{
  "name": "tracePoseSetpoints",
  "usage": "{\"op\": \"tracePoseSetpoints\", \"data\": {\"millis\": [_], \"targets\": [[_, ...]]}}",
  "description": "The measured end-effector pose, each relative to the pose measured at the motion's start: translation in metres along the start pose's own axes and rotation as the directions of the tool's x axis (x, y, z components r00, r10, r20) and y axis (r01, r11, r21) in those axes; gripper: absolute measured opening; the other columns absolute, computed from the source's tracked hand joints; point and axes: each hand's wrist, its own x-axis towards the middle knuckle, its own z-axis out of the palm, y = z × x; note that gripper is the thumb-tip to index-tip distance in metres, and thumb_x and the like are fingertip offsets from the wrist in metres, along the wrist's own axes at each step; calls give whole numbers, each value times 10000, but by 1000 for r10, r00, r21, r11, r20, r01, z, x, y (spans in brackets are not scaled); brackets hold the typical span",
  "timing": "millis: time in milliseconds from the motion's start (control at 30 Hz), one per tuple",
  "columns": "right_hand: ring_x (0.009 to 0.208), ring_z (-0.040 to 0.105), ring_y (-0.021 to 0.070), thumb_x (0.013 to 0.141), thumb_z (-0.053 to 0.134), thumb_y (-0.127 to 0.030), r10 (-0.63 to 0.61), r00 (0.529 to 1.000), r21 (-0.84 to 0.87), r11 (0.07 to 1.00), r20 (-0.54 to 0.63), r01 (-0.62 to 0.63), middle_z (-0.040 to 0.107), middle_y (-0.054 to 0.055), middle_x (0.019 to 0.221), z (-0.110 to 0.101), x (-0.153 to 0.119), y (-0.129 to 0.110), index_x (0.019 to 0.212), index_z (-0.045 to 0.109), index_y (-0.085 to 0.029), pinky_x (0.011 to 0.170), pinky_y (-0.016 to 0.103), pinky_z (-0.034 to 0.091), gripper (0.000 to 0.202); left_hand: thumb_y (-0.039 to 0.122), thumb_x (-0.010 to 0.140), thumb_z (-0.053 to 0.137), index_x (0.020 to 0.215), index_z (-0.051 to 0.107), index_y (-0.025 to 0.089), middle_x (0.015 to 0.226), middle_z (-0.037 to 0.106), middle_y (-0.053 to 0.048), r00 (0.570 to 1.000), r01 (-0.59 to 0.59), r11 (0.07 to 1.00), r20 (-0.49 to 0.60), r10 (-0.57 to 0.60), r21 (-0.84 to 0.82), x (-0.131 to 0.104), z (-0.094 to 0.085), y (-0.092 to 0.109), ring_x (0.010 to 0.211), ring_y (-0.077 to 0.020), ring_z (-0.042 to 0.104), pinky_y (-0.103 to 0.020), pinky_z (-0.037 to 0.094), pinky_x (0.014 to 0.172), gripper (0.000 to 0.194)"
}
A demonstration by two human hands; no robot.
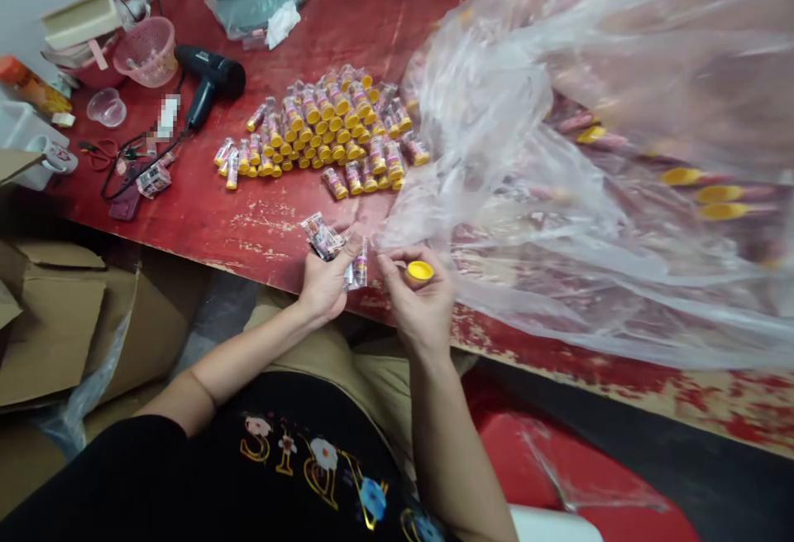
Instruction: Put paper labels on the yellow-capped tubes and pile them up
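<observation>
My left hand (327, 281) is closed around a bunch of printed clear plastic sleeves (322, 236), its thumb pressed on top. More of the sleeves stick out on the right side of that hand. Close by, my right hand (423, 298) grips a small tube with a yellow end (420, 271), which faces up toward me. The rest of this tube is mostly hidden by my fingers. Beyond both hands, a stack of wrapped tubes with yellow ends (322, 124) lies on the red table (273, 227).
A large clear plastic bag (496, 112) with more yellow-ended tubes covers the table's right side. A black hair dryer (211, 79), a pink basket (149, 52), red-handled scissors (99, 153) and a mug (57, 155) sit at the left. Cardboard boxes (62, 318) stand below the left edge.
</observation>
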Motion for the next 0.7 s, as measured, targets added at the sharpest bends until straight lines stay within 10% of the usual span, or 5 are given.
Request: {"op": "tracePoseSetpoints", "data": {"millis": [233,700], "targets": [[657,620,117,739,895,-535,153,973,73,983,172,-167,715,3,778,2,1,2,848,694,-184,628,247,526,419,256,657,1007,1076,707,174,819,681,49,1000,-19,1000,-9,19,12,-3,-10,-4,762,-87,654,-227,511,804,522],[731,616,124,852,831,-493,-40,995,8,999,-95,41,661,-10,895,-16,7,-6,1042,672,-223,728,287,546,366,326,550,1054,996,667,172,711,646,86,1000,22,998,-23,-21,52,-2,-14,-3,538,-39,520,-211,380,559,610]]}}
